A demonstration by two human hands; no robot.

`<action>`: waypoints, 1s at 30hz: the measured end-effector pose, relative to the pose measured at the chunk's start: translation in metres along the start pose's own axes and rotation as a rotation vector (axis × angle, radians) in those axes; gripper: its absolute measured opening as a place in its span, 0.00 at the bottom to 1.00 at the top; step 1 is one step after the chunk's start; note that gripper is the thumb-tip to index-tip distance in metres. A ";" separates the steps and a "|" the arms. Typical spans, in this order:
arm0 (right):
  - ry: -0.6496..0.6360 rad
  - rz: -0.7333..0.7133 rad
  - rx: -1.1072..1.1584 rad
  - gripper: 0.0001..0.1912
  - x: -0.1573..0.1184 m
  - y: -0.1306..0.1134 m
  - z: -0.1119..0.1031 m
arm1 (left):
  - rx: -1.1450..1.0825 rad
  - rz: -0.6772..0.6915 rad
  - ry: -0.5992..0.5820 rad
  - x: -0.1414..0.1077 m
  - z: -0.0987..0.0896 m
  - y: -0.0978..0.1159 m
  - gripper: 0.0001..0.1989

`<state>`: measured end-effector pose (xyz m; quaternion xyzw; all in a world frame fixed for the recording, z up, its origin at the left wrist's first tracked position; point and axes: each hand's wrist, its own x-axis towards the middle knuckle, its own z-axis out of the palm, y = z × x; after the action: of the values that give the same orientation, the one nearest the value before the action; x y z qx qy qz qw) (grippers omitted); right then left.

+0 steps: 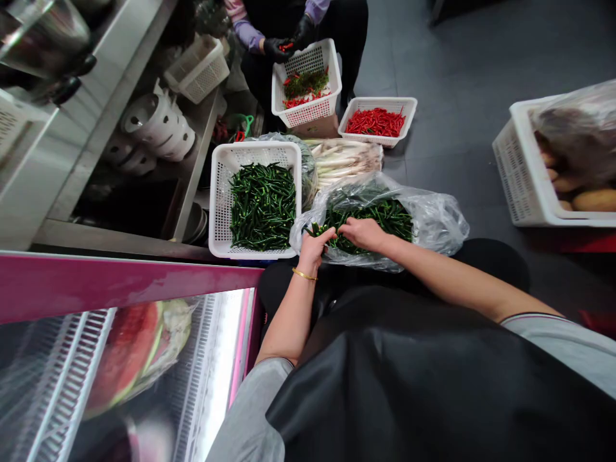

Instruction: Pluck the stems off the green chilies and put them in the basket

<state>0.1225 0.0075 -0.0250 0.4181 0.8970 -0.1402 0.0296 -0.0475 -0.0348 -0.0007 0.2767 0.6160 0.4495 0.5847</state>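
My left hand, with a gold bangle at the wrist, is closed around a few green chillies at the left side of an open clear plastic bag. Just right of it, my right hand is over the loose green chillies in the bag, its fingers pinched together. What those fingertips hold, if anything, is too small to make out. To the left stands a white perforated basket with a large heap of green chillies in it.
Opposite, a co-worker's black-gloved hands hold something red over a white basket with red chillies and green stems. A smaller basket contains red chillies. Scallions lie behind my bag. A potato crate stands right; a glass-topped fridge is left.
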 end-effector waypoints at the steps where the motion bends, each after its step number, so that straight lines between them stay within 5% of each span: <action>1: 0.068 0.017 0.025 0.19 -0.004 0.004 -0.005 | -0.003 -0.037 -0.016 0.001 0.003 -0.002 0.16; 7: 0.242 -0.192 0.301 0.17 -0.047 -0.001 -0.013 | -0.187 -0.086 -0.121 0.004 0.034 -0.022 0.18; 10: 0.243 -0.076 0.681 0.15 -0.058 -0.004 -0.005 | -0.131 0.001 -0.224 -0.003 0.033 -0.021 0.18; 13: 0.049 0.158 1.069 0.21 -0.054 0.000 -0.006 | -0.007 0.014 -0.465 -0.012 0.020 -0.011 0.17; 17: -0.188 -0.020 1.220 0.23 -0.048 0.002 -0.016 | 0.006 -0.021 -0.616 -0.023 0.011 -0.008 0.17; 20: -0.024 -0.034 0.916 0.24 -0.047 -0.004 -0.015 | -0.083 -0.081 -0.566 -0.026 0.015 -0.018 0.16; 22: 0.101 0.031 0.598 0.23 -0.042 -0.010 -0.011 | -0.175 -0.144 -0.423 -0.026 0.020 -0.027 0.16; 25: 0.114 0.135 0.287 0.22 -0.021 -0.017 -0.009 | -0.277 -0.209 -0.184 -0.025 0.021 -0.032 0.17; 27: 0.112 0.160 0.276 0.21 -0.003 -0.019 -0.012 | -0.292 -0.198 -0.121 -0.025 0.017 -0.030 0.18; 30: 0.035 0.162 0.622 0.24 0.012 -0.018 -0.022 | -0.229 -0.068 -0.149 -0.027 0.008 -0.024 0.17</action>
<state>0.1026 0.0114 -0.0020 0.4796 0.7751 -0.3979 -0.1038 -0.0308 -0.0672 -0.0080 0.2198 0.5246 0.4749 0.6715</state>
